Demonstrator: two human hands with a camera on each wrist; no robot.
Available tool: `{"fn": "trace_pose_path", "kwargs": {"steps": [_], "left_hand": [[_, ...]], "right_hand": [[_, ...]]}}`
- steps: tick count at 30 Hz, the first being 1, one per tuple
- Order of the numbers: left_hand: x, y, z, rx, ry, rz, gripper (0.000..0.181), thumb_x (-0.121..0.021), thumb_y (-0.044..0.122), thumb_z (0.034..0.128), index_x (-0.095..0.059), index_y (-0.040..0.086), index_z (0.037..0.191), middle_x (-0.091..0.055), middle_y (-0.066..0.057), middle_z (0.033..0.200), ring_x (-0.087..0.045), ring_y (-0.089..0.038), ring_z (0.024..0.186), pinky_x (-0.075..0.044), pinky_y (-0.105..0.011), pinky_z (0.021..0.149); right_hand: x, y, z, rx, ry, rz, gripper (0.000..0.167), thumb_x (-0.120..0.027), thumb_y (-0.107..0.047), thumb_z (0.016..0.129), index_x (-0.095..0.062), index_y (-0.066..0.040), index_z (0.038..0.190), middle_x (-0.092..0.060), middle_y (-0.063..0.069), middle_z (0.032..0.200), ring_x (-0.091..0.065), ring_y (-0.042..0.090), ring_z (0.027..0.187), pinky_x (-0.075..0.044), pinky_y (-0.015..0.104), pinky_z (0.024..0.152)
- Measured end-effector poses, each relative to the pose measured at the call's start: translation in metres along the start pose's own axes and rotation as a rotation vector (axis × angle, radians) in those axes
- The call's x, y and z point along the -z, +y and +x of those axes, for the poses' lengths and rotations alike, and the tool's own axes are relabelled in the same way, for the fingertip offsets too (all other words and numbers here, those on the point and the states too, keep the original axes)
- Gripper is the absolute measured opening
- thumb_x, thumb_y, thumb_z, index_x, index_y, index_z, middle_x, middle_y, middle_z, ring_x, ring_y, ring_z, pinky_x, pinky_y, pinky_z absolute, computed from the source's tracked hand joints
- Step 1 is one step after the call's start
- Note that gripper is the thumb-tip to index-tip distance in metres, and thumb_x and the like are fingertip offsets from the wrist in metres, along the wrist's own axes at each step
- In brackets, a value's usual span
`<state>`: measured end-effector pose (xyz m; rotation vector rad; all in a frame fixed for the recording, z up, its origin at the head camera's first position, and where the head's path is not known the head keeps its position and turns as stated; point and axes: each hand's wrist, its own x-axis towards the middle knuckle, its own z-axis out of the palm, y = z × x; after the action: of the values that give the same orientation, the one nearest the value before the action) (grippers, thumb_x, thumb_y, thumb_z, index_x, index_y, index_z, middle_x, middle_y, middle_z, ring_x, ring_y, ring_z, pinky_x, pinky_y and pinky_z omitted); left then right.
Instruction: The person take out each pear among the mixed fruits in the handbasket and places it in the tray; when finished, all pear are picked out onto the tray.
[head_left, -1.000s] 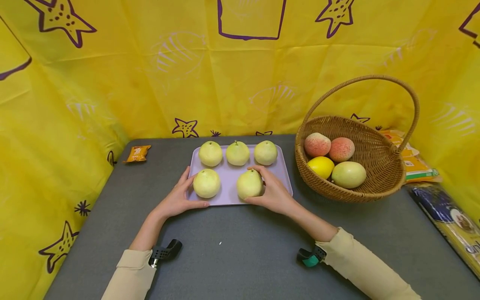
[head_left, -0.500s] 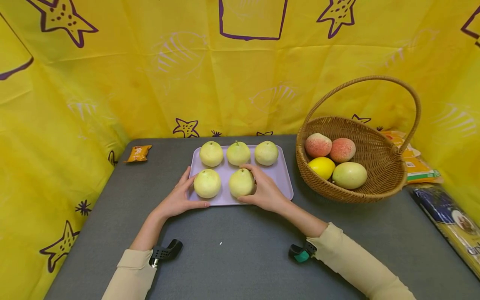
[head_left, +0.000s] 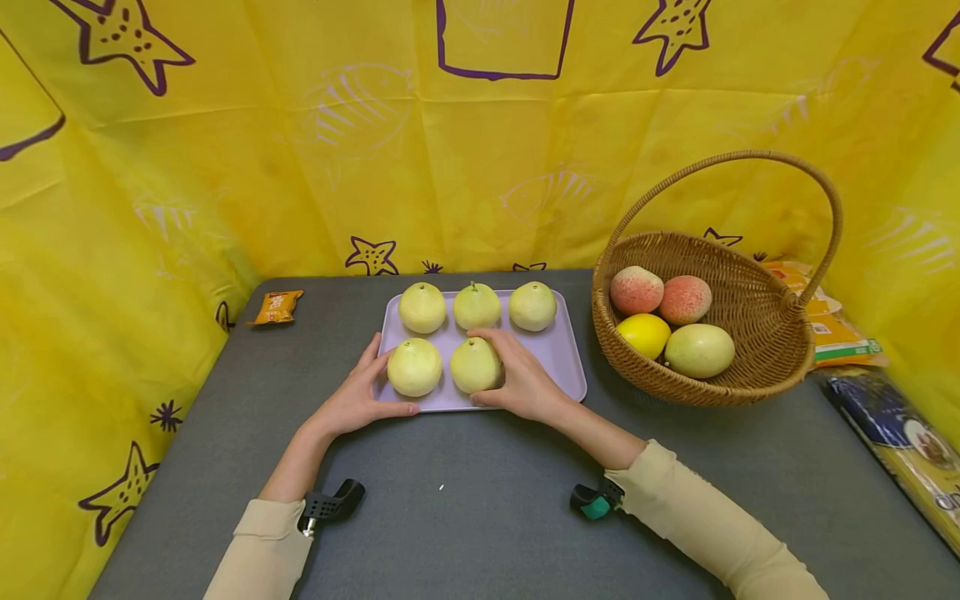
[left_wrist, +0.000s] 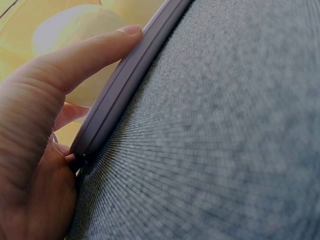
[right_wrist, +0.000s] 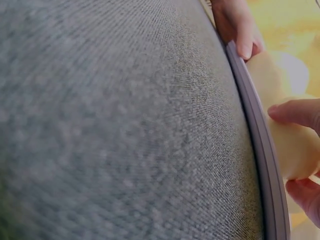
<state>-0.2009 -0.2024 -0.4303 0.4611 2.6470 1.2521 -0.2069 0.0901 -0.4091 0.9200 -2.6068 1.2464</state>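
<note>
A lilac tray (head_left: 564, 367) holds several pale yellow-green melons, with three in its back row. My left hand (head_left: 358, 398) grips the tray's front left corner, and its thumb lies along the front rim. Close by that hand sits the front left melon (head_left: 414, 367). My right hand (head_left: 522, 379) grips another melon (head_left: 474, 367) from its right side, a small gap away from the front left one. In the right wrist view the thumb and fingers hold this melon (right_wrist: 292, 147) just above the tray rim (right_wrist: 260, 140).
Right of the tray stands a wicker basket (head_left: 757, 333) with a tall handle; it contains two peaches (head_left: 636, 290), a lemon (head_left: 643, 336) and a pale green oval fruit (head_left: 700, 350). Packages (head_left: 900, 442) lie along the right edge. A small orange packet (head_left: 277, 307) is at the back left.
My right hand has moved left along the tray's front with the melon, bringing it nearer the front left melon. The left hand has stayed at the tray corner.
</note>
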Motion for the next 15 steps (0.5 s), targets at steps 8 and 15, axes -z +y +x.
{"fn": "trace_pose_path", "kwargs": {"steps": [8, 15], "left_hand": [[-0.0002, 0.0006, -0.0003, 0.002, -0.002, -0.003, 0.099, -0.085, 0.042, 0.0725, -0.034, 0.016, 0.152, 0.009, -0.018, 0.161, 0.002, -0.045, 0.145, -0.009, -0.070, 0.107], [0.0000, 0.0009, -0.0002, 0.001, -0.004, -0.002, 0.099, -0.085, 0.041, 0.0726, -0.033, 0.015, 0.153, 0.009, -0.017, 0.162, 0.002, -0.045, 0.145, -0.009, -0.070, 0.107]], "right_hand": [[-0.0008, 0.0017, -0.0001, -0.026, -0.028, 0.032, 0.087, -0.089, -0.019, 0.070, -0.042, -0.009, 0.143, -0.049, 0.009, 0.137, -0.048, 0.020, 0.122, -0.038, 0.042, 0.103], [-0.0046, 0.0034, -0.0030, -0.137, -0.016, 0.141, 0.090, -0.088, -0.020, 0.072, -0.038, -0.008, 0.146, -0.048, 0.008, 0.136, -0.057, 0.018, 0.100, -0.050, 0.031, 0.078]]}}
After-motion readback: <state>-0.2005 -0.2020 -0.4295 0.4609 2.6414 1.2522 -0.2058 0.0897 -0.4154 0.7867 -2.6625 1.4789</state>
